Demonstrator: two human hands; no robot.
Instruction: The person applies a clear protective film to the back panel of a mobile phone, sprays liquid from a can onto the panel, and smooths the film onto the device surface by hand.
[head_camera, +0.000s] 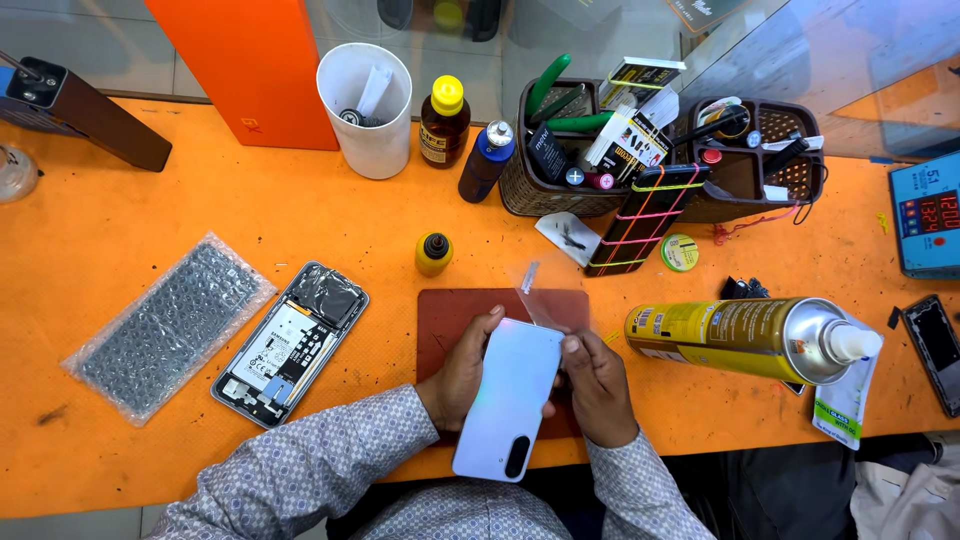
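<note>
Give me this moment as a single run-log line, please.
left hand: grips phone back cover | right hand: peels clear film | under: red mat | opened phone: lying left

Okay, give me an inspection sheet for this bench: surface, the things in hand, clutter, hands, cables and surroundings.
Surface: orange mat, scuffed, with a brown pad under the hands.
Job's things: pale phone back cover, camera cutout toward the person; clear film strip lifted at its far end.
Clutter: opened phone lying face down, bubble wrap, small yellow bottle, yellow spray can on its side, white cup, two brown tool baskets.
Hands: left hand has a grip on the cover's left edge; right hand holds its right edge.
Cables: nothing seen.
Surroundings: orange box behind; blue meter at the right edge.
</note>
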